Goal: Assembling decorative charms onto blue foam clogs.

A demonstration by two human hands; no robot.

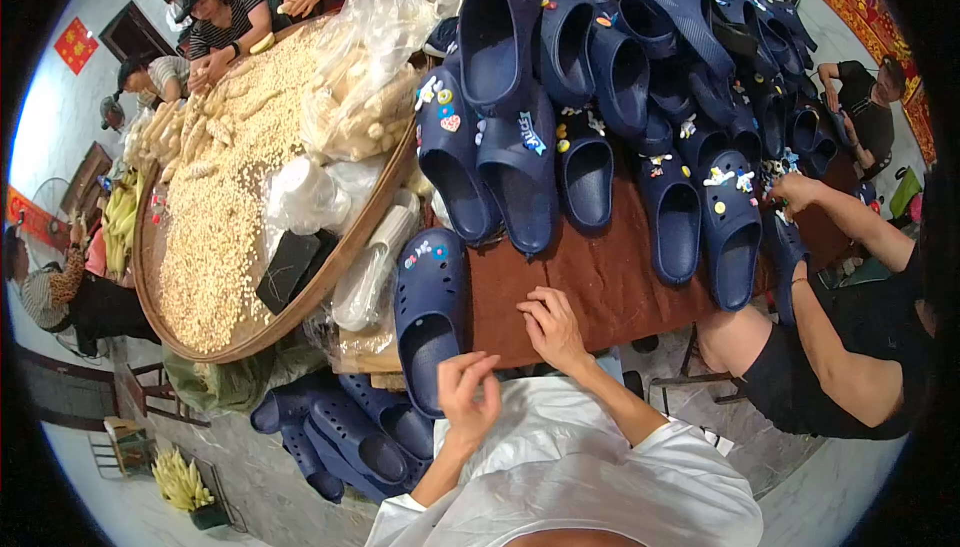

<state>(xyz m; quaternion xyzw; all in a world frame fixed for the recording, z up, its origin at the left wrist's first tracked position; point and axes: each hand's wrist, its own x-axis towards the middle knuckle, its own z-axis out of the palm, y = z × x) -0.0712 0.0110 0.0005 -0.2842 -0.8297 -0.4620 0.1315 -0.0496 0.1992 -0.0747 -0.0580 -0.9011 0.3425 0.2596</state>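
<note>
1. Viewing from the head camera: a brown table (600, 277) bears a heap of navy foam clogs (600, 57), many already fitted with small coloured charms on their uppers.
2. Left hand (468, 392): raised just below the table edge, fingers curled together toward the thumb as if pinching something small; what it pinches, if anything, cannot be told.
3. Right hand (553, 327): resting on the brown table near its front edge, fingers bent and loosely spread, holding nothing that shows.
4. Nearest clog (430, 312): lies at the table's front-left corner, just beside the left hand, opening toward the person, a few charms at its toe.
5. Step in hand, as judged: fitting charms to the nearest clog, with the left hand readying a piece. The next move would call for steadying that clog with the right hand and pressing the piece squarely into a vent hole.
6. Surroundings: a wide woven basket tray (340, 257) of pale kernels and corn to the left; another person's hand (795, 190) at the clogs on the right; more clogs on the floor (350, 437).
</note>
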